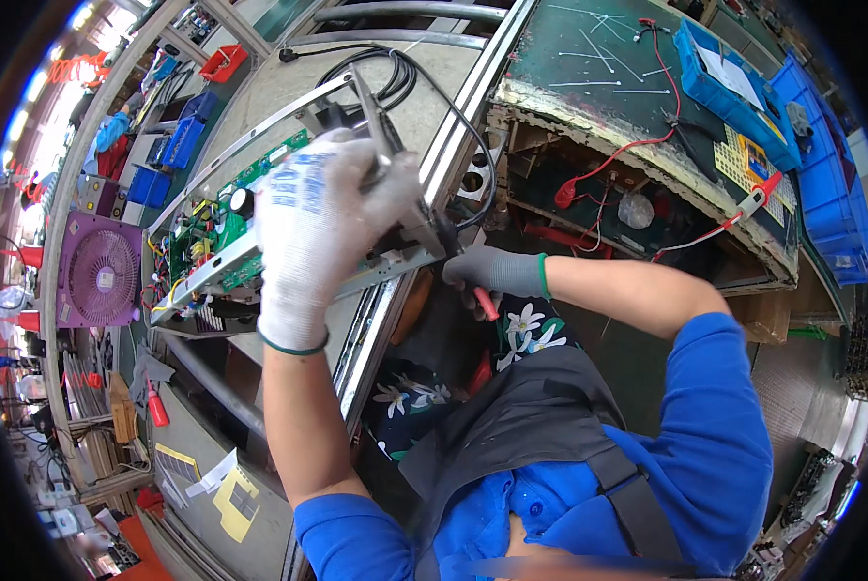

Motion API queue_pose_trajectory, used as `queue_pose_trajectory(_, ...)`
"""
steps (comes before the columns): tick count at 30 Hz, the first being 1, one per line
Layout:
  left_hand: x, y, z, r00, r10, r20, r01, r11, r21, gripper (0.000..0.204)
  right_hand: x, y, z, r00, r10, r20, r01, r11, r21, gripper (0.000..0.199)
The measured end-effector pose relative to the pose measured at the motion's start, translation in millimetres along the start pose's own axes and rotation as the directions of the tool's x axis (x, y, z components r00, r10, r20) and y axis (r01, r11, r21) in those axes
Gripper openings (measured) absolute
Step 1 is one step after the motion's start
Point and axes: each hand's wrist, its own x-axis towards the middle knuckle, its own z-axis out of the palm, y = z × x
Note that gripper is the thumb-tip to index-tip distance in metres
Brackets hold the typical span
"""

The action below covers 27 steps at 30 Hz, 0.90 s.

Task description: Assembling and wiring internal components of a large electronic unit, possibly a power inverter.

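An open metal chassis (223,259) with green circuit boards (277,163) and coloured wires inside lies slantwise on the bench in front of me. My left hand (319,198), in a white glove with blue print, is closed around the end of the chassis nearest my right hand. A black power cable (458,108) runs from this end and coils behind it. In a grey glove with a green cuff, my right hand (497,271) grips a red-handled tool (485,304) just beyond the chassis end. The tool's working tip is hidden, so its kind does not show.
To the right, a worn green bench (589,68) carries cable ties (589,83), a blue tray (724,82) and a red test lead (637,143). A purple fan (103,271) stands at left. Near it, a red-handled screwdriver (156,405) lies on a grey surface. Metal rails border the bench.
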Motion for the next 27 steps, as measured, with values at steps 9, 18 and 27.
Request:
queue_pose_trajectory(9,-18.1,5.0,-8.5,0.997,-0.042,0.069,0.036,0.996,0.076,0.038,-25.3,-31.0,-10.6,0.914,-0.276,-0.296,-0.197,0.336,-0.921,0.047)
queue_pose_trajectory(18,-124.9,26.3,6.9,0.945,0.208,-0.253,-0.266,0.938,-0.223,0.09,-184.7,13.6,26.0,0.78,-0.395,-0.485,0.328,0.918,-0.222,0.024)
queue_pose_trajectory(27,-373.4,43.4,16.3,0.633,-0.771,0.078,0.519,0.347,-0.781,0.033,-145.0,-5.3,141.5,0.47,-0.861,0.193,0.627,0.172,-0.76,0.032)
